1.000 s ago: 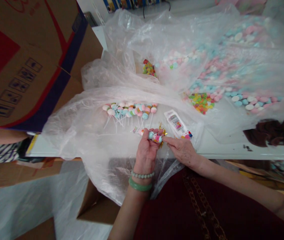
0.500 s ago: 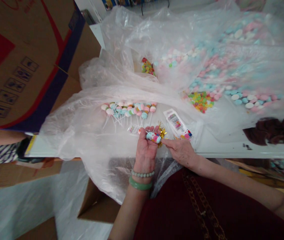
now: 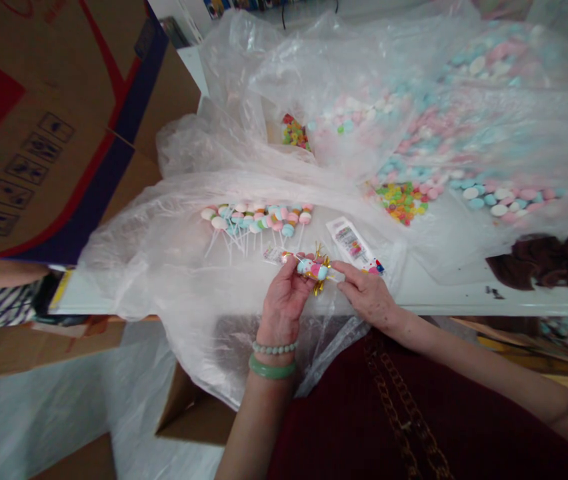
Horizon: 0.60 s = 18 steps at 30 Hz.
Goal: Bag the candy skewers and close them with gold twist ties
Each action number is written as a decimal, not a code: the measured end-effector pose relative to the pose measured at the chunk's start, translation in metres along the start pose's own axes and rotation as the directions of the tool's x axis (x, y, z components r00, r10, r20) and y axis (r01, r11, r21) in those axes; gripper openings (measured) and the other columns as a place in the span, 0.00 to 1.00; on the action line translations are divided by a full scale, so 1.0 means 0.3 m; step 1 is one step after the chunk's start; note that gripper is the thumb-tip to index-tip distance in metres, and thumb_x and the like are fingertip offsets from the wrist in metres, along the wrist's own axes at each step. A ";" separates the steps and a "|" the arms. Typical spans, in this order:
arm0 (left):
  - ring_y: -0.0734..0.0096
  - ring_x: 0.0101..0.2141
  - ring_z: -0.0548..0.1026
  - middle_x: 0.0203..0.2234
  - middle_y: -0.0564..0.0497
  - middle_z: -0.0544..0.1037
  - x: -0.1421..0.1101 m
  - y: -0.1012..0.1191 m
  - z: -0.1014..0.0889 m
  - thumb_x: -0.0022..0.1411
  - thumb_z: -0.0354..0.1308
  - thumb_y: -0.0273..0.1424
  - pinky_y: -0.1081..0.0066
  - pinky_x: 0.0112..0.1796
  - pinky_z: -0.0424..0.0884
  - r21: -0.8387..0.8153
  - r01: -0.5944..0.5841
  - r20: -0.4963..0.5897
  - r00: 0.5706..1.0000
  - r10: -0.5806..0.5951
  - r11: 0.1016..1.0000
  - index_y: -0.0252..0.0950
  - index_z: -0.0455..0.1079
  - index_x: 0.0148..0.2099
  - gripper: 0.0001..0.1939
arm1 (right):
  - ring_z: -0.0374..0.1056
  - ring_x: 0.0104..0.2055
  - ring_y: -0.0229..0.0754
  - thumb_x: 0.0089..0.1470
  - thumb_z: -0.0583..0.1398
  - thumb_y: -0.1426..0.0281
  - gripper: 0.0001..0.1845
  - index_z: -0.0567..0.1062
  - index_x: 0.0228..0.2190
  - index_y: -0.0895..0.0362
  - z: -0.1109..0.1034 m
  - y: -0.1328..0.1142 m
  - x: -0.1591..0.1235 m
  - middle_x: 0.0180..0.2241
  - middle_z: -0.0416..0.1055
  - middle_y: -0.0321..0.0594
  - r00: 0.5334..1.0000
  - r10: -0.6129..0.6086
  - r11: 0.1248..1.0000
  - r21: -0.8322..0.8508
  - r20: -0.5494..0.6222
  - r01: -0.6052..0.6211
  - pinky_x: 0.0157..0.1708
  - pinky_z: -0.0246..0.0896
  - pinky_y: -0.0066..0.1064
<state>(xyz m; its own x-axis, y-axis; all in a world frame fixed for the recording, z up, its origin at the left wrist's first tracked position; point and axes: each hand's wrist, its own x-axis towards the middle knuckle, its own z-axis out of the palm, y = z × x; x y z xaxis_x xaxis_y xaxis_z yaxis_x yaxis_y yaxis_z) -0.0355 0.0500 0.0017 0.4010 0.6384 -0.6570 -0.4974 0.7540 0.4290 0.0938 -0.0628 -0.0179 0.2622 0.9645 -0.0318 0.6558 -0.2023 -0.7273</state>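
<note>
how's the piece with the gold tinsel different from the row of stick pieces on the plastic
The tinselled piece is held in the left hand, while the row of stick pieces lies on the plastic sheet.
The tinselled piece has shiny gold strands around it; the row of stick pieces shows none.
The tinselled piece is single; the row of stick pieces has many bunched together.
Both show pastel blue and pink.

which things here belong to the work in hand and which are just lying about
Likely in use:
pastel stick with gold tinsel, in the left hand and right hand
pastel-topped sticks in a row
printed packet near the right hand

Probably just lying about:
large cardboard box
dark brown bundle
</note>
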 end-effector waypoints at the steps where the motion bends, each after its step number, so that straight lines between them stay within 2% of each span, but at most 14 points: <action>1: 0.69 0.30 0.76 0.28 0.48 0.76 0.002 0.001 -0.004 0.67 0.49 0.27 0.69 0.33 0.74 -0.007 -0.023 -0.028 0.999 0.022 1.000 0.31 0.68 0.33 0.11 | 0.73 0.39 0.43 0.58 0.53 0.69 0.21 0.71 0.53 0.53 -0.001 0.004 0.003 0.43 0.77 0.39 1.000 -0.009 1.000 0.020 0.012 0.009 0.41 0.66 0.34; 5: 0.67 0.31 0.77 0.26 0.48 0.76 0.007 -0.004 -0.002 0.68 0.45 0.30 0.67 0.35 0.74 -0.044 -0.069 -0.069 0.995 0.066 0.997 0.31 0.68 0.33 0.14 | 0.72 0.47 0.44 0.58 0.54 0.71 0.21 0.72 0.52 0.50 0.002 0.006 0.007 0.49 0.74 0.36 0.999 -0.030 0.999 0.024 0.041 0.029 0.47 0.66 0.35; 9: 0.68 0.31 0.77 0.28 0.48 0.76 0.006 -0.020 0.009 0.68 0.47 0.30 0.69 0.34 0.74 -0.024 -0.103 -0.050 0.994 0.102 0.994 0.31 0.68 0.33 0.13 | 0.74 0.43 0.43 0.58 0.54 0.72 0.22 0.72 0.53 0.47 -0.001 0.000 0.006 0.47 0.75 0.35 0.996 -0.026 0.998 -0.049 0.082 0.030 0.44 0.67 0.34; 15: 0.71 0.32 0.78 0.29 0.48 0.77 0.011 -0.054 0.014 0.65 0.52 0.28 0.70 0.38 0.74 0.017 -0.154 0.004 0.988 0.154 0.988 0.31 0.69 0.34 0.08 | 0.75 0.34 0.43 0.59 0.53 0.72 0.22 0.71 0.54 0.46 -0.023 -0.010 0.008 0.41 0.78 0.37 0.989 -0.059 0.973 -0.215 0.136 0.087 0.33 0.66 0.31; 18: 0.70 0.32 0.78 0.29 0.48 0.77 0.014 -0.066 0.008 0.64 0.53 0.28 0.70 0.37 0.74 0.041 -0.149 0.022 0.989 0.148 0.988 0.31 0.70 0.35 0.07 | 0.74 0.34 0.43 0.60 0.52 0.72 0.23 0.71 0.54 0.46 -0.027 -0.007 0.014 0.37 0.79 0.37 0.987 -0.046 0.969 -0.234 0.155 0.082 0.33 0.66 0.31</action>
<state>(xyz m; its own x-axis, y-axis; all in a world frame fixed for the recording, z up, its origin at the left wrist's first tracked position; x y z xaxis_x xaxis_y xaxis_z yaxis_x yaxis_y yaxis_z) -0.0221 0.0381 -0.0080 0.3401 0.7460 -0.5725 -0.5195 0.6565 0.5469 0.0992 -0.0597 -0.0109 0.1188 0.9875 -0.1039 0.8227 -0.1565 -0.5466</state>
